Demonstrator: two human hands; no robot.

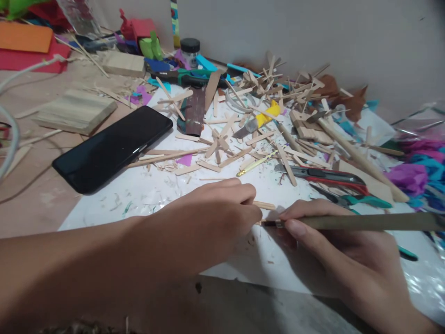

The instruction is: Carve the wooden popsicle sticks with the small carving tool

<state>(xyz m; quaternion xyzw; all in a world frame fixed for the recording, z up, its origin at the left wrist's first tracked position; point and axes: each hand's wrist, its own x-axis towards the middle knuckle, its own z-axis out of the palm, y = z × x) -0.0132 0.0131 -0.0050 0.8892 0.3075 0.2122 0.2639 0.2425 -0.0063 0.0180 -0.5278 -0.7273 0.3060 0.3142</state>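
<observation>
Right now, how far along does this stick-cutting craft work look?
Well underway: a heap of cut wooden sticks and shavings already covers the white sheet. In hand, the left hand pins a small stick piece while the right hand works a long-handled tool against it. How much remains cannot be told; nothing assembled shows.

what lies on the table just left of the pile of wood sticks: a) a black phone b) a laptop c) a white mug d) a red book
a, a black phone lies flat and face up, partly on the white sheet, left of the scattered wood sticks and beyond the left hand.
</observation>
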